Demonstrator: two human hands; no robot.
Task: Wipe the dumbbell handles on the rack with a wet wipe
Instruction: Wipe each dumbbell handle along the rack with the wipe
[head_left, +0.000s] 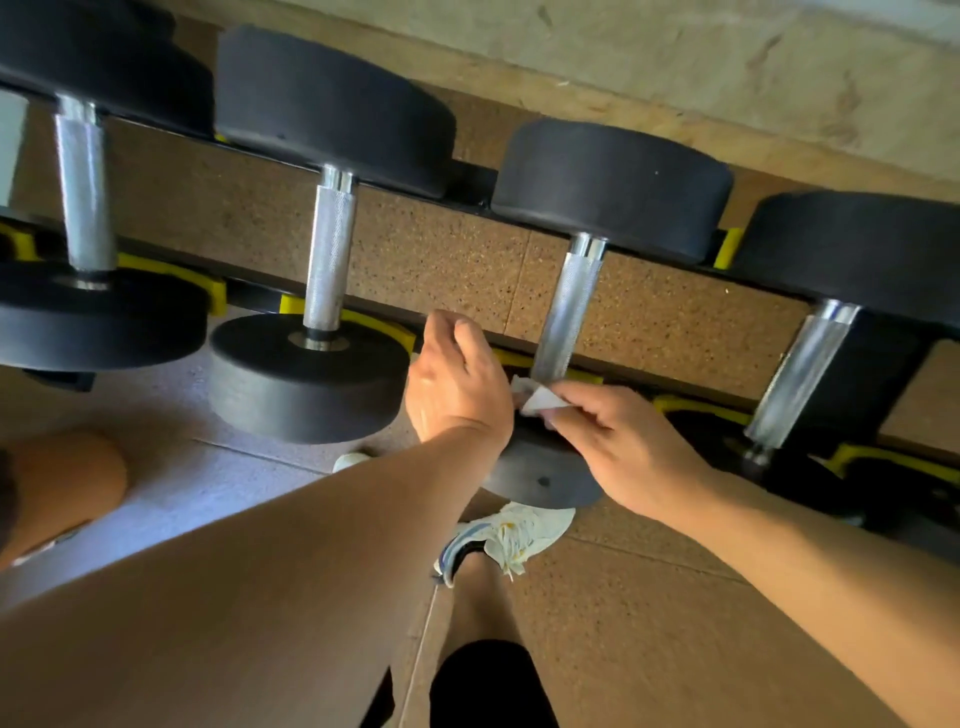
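Several black dumbbells with knurled silver handles lie across a black rack (467, 205) with yellow cradles. A small white wet wipe (537, 397) sits at the near end of the third dumbbell's handle (569, 306). My right hand (628, 447) pinches the wipe between thumb and fingers, just over that dumbbell's near weight plate (540, 478). My left hand (457, 384) hovers next to it on the left, fingers loosely curled; its fingertips meet the wipe's left edge, and the palm hides whether they hold it.
Neighbouring handles stand to the left (330, 254) and right (802, 374). A brown speckled rubber floor (649, 623) lies below, with my white shoe (511, 535) under the rack. A pale wall (675, 57) runs behind the rack.
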